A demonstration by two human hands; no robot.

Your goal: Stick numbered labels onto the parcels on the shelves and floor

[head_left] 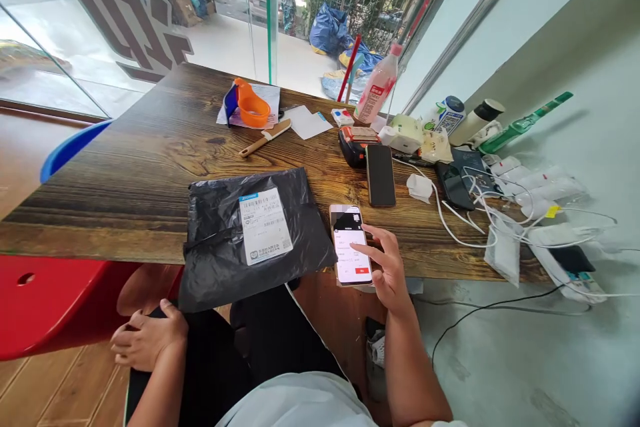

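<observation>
A phone with a lit screen (pixel 352 255) lies at the table's front edge. Over it is my right hand (pixel 387 263), fingers apart, one fingertip at the screen; it holds nothing. Just left of the phone, a black plastic parcel (pixel 215 213) with a white label (pixel 267 227) lies flat, its front part jutting past the edge. My left hand (pixel 153 337) rests on my leg below the table, its fingers loosely spread and empty. A second phone with a dark screen (pixel 381 175) lies behind the lit one.
On the wooden table (pixel 145 167) are a knife (pixel 265 139), an orange tape dispenser (pixel 253 107), papers (pixel 309 122) and a pink-capped bottle (pixel 376 88). White cables (pixel 440 203) and several small items crowd the right side. A red chair (pixel 55 300) stands at the left.
</observation>
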